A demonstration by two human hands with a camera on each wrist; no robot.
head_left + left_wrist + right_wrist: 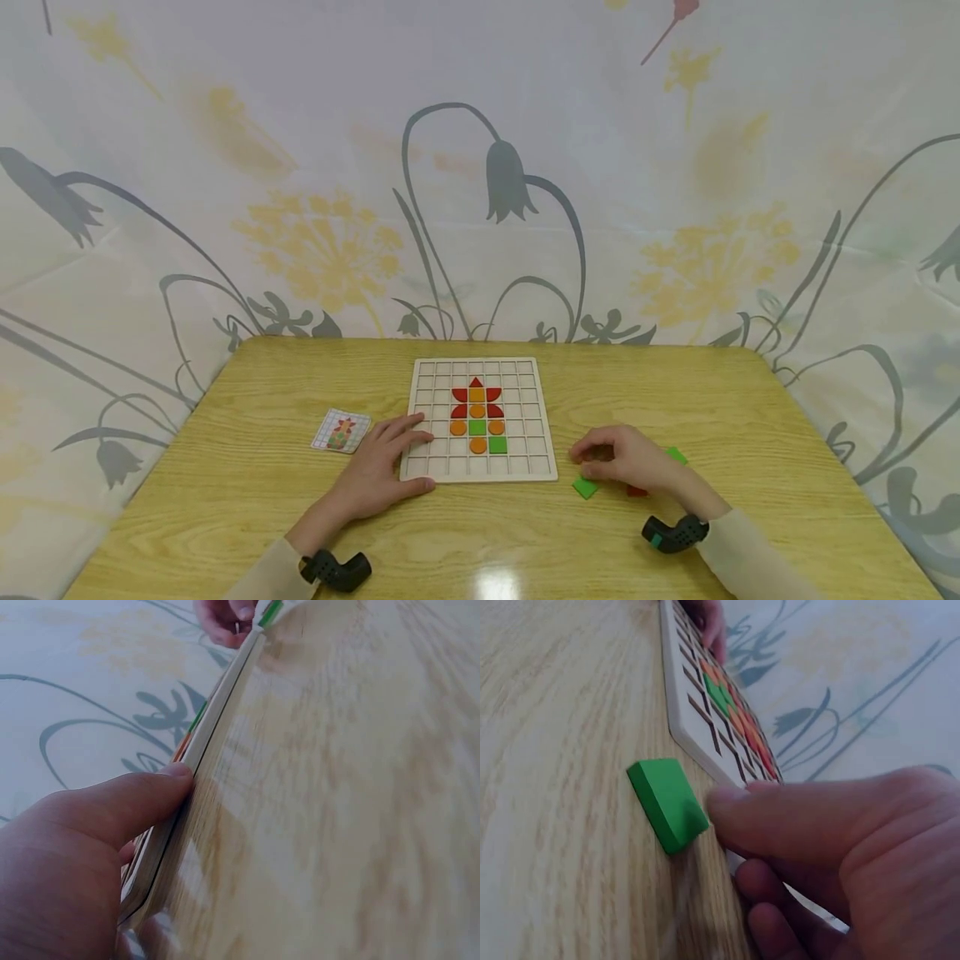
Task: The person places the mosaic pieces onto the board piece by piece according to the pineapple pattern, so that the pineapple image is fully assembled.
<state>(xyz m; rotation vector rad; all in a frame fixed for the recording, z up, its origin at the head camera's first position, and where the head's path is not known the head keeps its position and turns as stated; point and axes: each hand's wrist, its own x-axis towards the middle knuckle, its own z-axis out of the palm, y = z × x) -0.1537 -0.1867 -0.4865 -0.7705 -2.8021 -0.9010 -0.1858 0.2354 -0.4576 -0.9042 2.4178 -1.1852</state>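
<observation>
My left hand (378, 471) rests at the near-left corner of a white gridded board (528, 412), its fingers over the left side. The thumb (142, 796) lies against the near edge in the left wrist view. Red, orange and green tiles sit in the board's middle, among them a green square tile (498, 446). Right of the board, my right hand (630, 458) is low over the table with bent fingers. Its thumb tip is close beside a loose green square tile (667, 802) lying on the table; nothing shows between the fingers.
A picture card (341, 430) with a coloured grid pattern lies left of the board. Another green tile (677, 455) and a red tile (637, 492) show partly from around the right hand. The wooden table (247, 467) ends at a flower-printed cloth (337, 167).
</observation>
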